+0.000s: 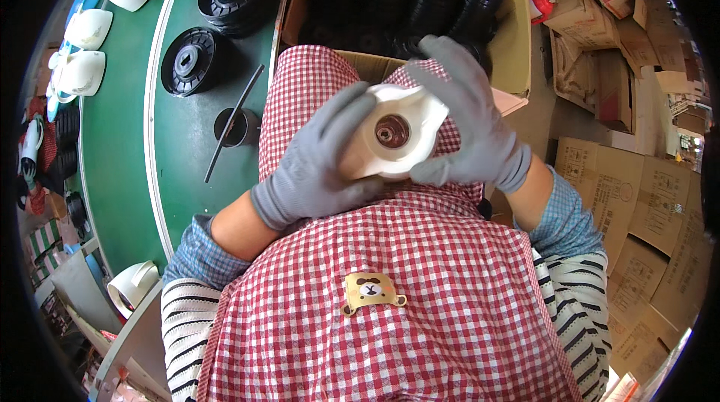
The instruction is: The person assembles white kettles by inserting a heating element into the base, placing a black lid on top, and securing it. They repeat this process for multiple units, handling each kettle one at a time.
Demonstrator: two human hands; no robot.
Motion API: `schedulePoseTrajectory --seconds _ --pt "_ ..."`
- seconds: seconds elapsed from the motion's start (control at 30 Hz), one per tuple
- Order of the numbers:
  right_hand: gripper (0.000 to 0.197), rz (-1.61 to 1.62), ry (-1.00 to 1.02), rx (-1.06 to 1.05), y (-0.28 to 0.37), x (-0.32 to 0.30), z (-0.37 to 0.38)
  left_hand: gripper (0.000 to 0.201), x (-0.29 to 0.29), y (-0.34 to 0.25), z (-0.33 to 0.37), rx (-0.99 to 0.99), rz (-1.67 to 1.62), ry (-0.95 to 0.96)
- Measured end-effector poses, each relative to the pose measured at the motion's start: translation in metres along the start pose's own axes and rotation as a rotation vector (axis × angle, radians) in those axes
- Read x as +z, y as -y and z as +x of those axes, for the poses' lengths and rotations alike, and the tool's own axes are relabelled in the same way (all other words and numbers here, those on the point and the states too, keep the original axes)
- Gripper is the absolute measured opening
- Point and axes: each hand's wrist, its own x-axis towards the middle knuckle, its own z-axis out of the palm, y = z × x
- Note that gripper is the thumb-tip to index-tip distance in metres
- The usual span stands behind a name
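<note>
In front of my lap is a white plastic housing (365, 154) with a wavy rim, its round opening turned up toward me. Inside the opening shows a reddish-brown hollow with a small round metal-looking fitting (391, 131) at its centre. My left hand (322, 154), in a grey glove, wraps round the housing's left side, thumb near the upper rim. Gloved in grey too, my right hand (480, 117) curves round the right side, its thumb by the lower rim and its fingers at the upper right edge. The housing's underside is hidden.
At left, a green table (120, 154) carries black round ribbed bases (189, 61), a small dark cup (237, 128) with a black rod (235, 123) across it, and white jug-like housings (81, 72). Ahead, an open carton (514, 34) holds stacked black bases. Cardboard boxes (622, 184) stand at right.
</note>
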Motion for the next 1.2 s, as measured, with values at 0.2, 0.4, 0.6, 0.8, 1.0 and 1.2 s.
schedulePoseTrajectory --seconds 0.2,0.4,0.6,0.8,1.0,1.2 --pt "0.124 0.195 0.181 0.193 -0.005 0.006 -0.014 0.1 0.006 -0.001 -0.034 -0.317 -0.334 0.049" --pt "0.115 -0.334 0.237 0.024 0.022 -0.009 -0.004 0.076 0.018 -0.004 -0.043 -0.344 -0.514 -0.053" --pt "0.112 -0.135 0.192 0.095 0.034 -0.002 -0.001 0.054 0.019 -0.011 -0.046 -0.363 -0.624 -0.091" --pt "0.11 -0.175 -0.135 -0.055 0.061 -0.046 0.001 0.06 -0.014 0.006 -0.055 -1.024 -0.943 0.076" --pt "0.09 -0.152 -0.098 -0.113 0.078 -0.056 -0.037 0.059 -0.005 0.001 -0.015 -0.738 -1.579 -0.024" --pt "0.078 0.041 -0.324 0.042 0.043 -0.06 -0.037 0.051 0.005 0.045 -0.011 -0.479 -0.819 -0.153"
